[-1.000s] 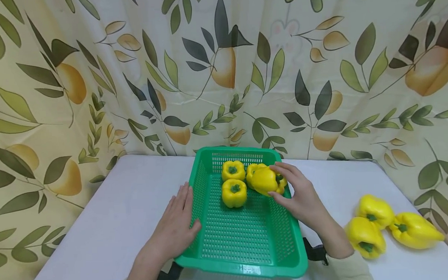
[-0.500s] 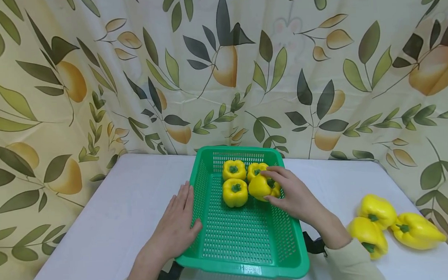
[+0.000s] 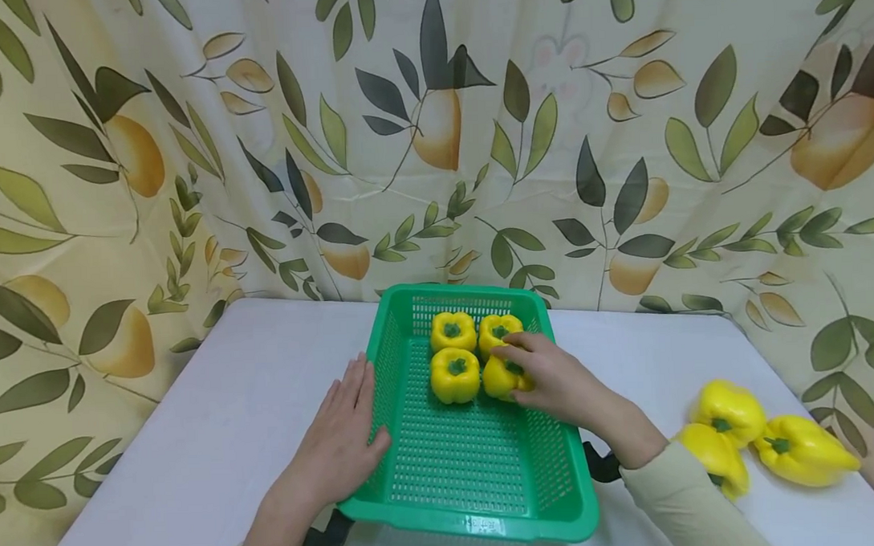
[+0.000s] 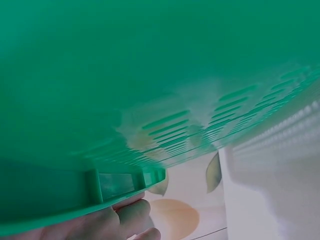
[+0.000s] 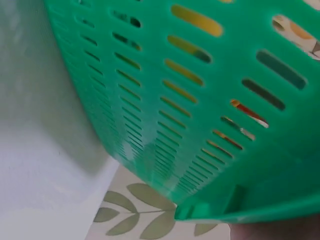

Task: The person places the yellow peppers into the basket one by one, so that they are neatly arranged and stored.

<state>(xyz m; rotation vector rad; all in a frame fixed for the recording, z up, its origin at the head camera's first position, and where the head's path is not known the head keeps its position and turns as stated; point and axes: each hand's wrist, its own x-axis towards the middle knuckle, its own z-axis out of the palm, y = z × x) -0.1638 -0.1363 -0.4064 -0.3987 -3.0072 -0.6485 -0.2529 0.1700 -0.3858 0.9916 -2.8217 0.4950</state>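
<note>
My right hand [image 3: 564, 381] holds a yellow bell pepper [image 3: 500, 379] low inside the green plastic basket [image 3: 409, 519], thumb and fingers on its sides. Part of that pepper is hidden by the hand. Three more yellow bell peppers stand stem up beside it: one at the back left [image 3: 453, 333], one at the front left [image 3: 455, 377] and one at the back right [image 3: 498, 329]. Along the basket's left rim lies my left hand [image 3: 337, 437], fingers straight; its fingers [image 4: 132, 217] show under the rim in the left wrist view. Slotted basket wall fills most of the right wrist view.
On the white table [image 3: 231, 376], right of the basket, lie three yellow bell peppers: a rear one [image 3: 727, 411], a nearer one [image 3: 714, 456] partly behind my right sleeve [image 3: 694, 497], and a pointed one [image 3: 804, 450]. A leaf-and-fruit patterned curtain [image 3: 407, 250] hangs behind.
My right hand has moved left and down with the bell pepper, from over the basket's right side to a spot by the front-left pepper. The left hand has stayed at the rim.
</note>
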